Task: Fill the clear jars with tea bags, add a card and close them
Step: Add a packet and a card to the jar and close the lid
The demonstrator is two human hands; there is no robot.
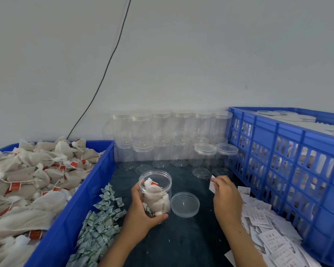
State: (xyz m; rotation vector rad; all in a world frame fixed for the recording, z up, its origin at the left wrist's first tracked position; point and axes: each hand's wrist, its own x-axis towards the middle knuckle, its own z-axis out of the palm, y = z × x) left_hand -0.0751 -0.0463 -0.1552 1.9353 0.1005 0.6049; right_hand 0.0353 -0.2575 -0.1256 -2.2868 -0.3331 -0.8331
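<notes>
My left hand (143, 211) grips an open clear jar (155, 191) standing on the dark table; several tea bags lie inside it. The jar's clear lid (185, 204) lies flat just to its right. My right hand (226, 197) pinches a small white card (212, 185) above the table, to the right of the lid. A pile of white cards (266, 226) lies at the right. Loose tea bags (25, 182) with red tags fill the blue bin on the left.
Stacked empty lidded jars (170, 139) line the wall at the back. A blue slotted crate (289, 170) holding closed jars stands at the right. Small green-and-white sachets (100, 224) are heaped beside the left bin (81, 205). A black cable runs down the wall.
</notes>
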